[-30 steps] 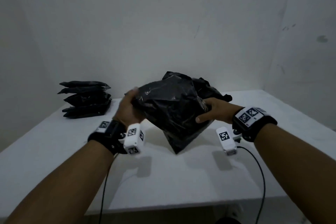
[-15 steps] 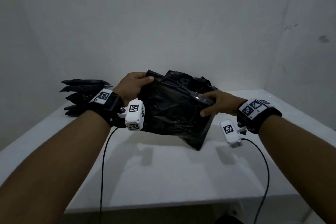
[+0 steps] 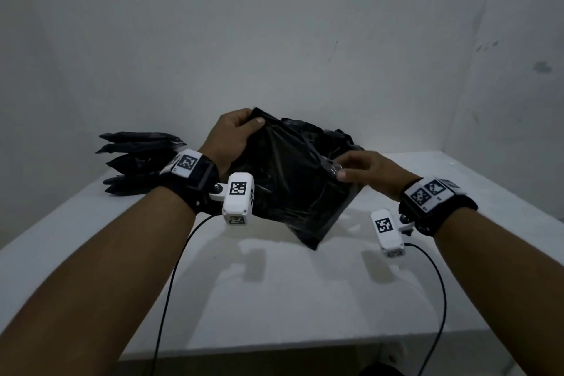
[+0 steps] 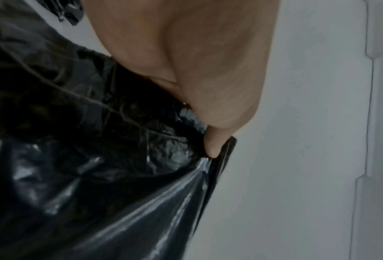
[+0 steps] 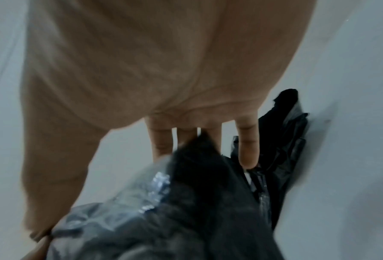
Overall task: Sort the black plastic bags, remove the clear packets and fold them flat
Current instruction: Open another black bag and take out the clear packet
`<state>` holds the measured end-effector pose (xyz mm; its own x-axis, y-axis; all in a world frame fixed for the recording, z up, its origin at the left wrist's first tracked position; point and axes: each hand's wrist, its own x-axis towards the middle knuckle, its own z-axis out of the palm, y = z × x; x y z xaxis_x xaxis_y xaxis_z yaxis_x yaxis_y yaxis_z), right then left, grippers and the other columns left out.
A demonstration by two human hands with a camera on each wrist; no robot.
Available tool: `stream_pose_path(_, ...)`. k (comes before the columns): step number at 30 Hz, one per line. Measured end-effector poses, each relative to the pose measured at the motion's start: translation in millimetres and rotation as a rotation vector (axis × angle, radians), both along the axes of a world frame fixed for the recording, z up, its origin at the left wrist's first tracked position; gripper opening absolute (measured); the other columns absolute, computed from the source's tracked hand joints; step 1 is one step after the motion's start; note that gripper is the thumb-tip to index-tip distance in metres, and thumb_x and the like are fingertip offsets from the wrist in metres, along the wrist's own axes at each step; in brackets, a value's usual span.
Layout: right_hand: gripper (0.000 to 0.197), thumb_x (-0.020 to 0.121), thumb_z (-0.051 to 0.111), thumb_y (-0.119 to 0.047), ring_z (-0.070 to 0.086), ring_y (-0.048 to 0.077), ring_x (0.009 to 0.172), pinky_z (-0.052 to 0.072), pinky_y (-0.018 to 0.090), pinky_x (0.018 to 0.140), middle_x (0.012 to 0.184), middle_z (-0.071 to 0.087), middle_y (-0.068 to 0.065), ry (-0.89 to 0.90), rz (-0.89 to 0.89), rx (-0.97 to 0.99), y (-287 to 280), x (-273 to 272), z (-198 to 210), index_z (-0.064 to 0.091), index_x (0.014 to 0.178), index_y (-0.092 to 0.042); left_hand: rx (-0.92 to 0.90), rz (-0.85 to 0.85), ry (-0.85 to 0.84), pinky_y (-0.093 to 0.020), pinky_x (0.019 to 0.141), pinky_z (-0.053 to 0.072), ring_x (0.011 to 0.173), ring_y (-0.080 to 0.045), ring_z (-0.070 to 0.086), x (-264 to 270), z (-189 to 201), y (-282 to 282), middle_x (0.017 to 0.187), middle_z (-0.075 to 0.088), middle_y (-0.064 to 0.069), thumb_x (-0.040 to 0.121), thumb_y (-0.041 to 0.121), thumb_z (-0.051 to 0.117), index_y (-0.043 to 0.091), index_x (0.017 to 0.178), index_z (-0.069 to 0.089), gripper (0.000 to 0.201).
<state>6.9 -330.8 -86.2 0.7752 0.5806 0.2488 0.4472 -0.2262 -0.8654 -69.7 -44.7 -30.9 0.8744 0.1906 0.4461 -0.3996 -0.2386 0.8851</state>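
Note:
I hold a glossy black plastic bag (image 3: 290, 189) tilted above the white table (image 3: 274, 299), its lowest corner close to the surface. My left hand (image 3: 244, 128) grips the bag's upper left corner; in the left wrist view a fingertip (image 4: 210, 149) presses into the bag's (image 4: 97, 176) edge. My right hand (image 3: 338, 168) pinches the right edge between the thumb and nearly straight fingers (image 5: 248, 149), where shiny clear film (image 5: 141, 190) shows over the black plastic. The rest of what the bag holds is hidden.
A stack of flat folded black bags (image 3: 137, 162) lies at the table's back left. Crumpled black bags (image 3: 332, 137) are heaped behind the held one, near the wall. Wrist cables (image 3: 171, 284) hang over the table's front edge.
My left hand has climbed from the bag's left side to its upper corner. The bag has turned to face me more flatly. My right hand's hold has moved out to the fingertips.

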Motion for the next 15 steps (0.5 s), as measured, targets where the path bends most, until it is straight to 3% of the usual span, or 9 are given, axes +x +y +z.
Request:
stream_pose_path(3, 0.018, 0.090, 0.072, -0.029, 0.070, 0.010, 0.097, 0.052, 0.027, 0.090, 0.101, 0.076, -0.003, -0.098, 0.002, -0.015, 13.8, -4.4, 13.5, 0.074, 0.106, -0.023, 0.092, -0.068, -0.025, -0.024, 0.074, 0.054, 0.072, -0.011, 0.065, 1.6, 9.9, -9.3, 0.076, 0.071, 0.003, 0.098, 0.006, 0.059, 0.013, 0.084, 0.071, 0.020)
stream_pose_path(6, 0.001, 0.090, 0.072, -0.019, 0.066, 0.008, 0.079, 0.051, 0.026, 0.080, 0.085, 0.072, -0.004, -0.050, 0.028, 0.045, 28.0, -8.1, 14.8, 0.072, 0.091, -0.018, 0.179, -0.095, -0.027, -0.023, 0.075, 0.053, 0.072, -0.011, 0.064, 1.6, 18.4, -15.2, 0.078, 0.070, 0.001, 0.098, 0.007, 0.060, 0.009, 0.086, 0.070, 0.016)
stream_pose_path(8, 0.006, 0.088, 0.074, -0.016, 0.061, 0.013, 0.079, 0.049, 0.028, 0.075, 0.083, 0.068, -0.001, 0.000, 0.050, 0.109, 32.6, -7.8, 13.5, 0.068, 0.089, -0.017, 0.255, -0.079, -0.027, -0.024, 0.076, 0.054, 0.074, -0.012, 0.065, -1.0, 24.0, -15.3, 0.082, 0.071, -0.002, 0.098, 0.010, 0.061, 0.005, 0.094, 0.072, 0.013)
stream_pose_path(11, 0.010, 0.090, 0.072, -0.016, 0.064, 0.011, 0.082, 0.051, 0.024, 0.069, 0.089, 0.070, -0.002, 0.025, 0.098, 0.124, 37.8, -8.9, 17.7, 0.067, 0.098, -0.019, 0.420, -0.037, -0.021, -0.022, 0.074, 0.052, 0.072, -0.007, 0.066, -3.8, 32.4, -16.8, 0.081, 0.072, 0.000, 0.097, 0.016, 0.064, 0.008, 0.097, 0.075, 0.013)
stream_pose_path(12, 0.005, 0.091, 0.070, -0.013, 0.063, 0.012, 0.077, 0.051, 0.024, 0.067, 0.084, 0.069, -0.001, 0.021, 0.099, 0.129, 40.1, -9.5, 18.9, 0.067, 0.092, -0.016, 0.464, -0.019, -0.022, -0.021, 0.072, 0.052, 0.069, -0.005, 0.066, -4.0, 35.5, -17.7, 0.079, 0.072, 0.001, 0.097, 0.018, 0.065, 0.010, 0.095, 0.075, 0.013)
stream_pose_path(15, 0.022, 0.093, 0.066, -0.006, 0.056, 0.010, 0.059, 0.048, 0.021, 0.060, 0.064, 0.062, -0.005, 0.029, 0.041, 0.231, 45.9, -7.9, 18.2, 0.058, 0.073, -0.011, 0.561, 0.015, -0.051, -0.024, 0.072, 0.051, 0.068, -0.005, 0.065, -5.2, 44.5, -19.3, 0.078, 0.073, 0.002, 0.093, 0.025, 0.070, 0.013, 0.090, 0.075, 0.014)
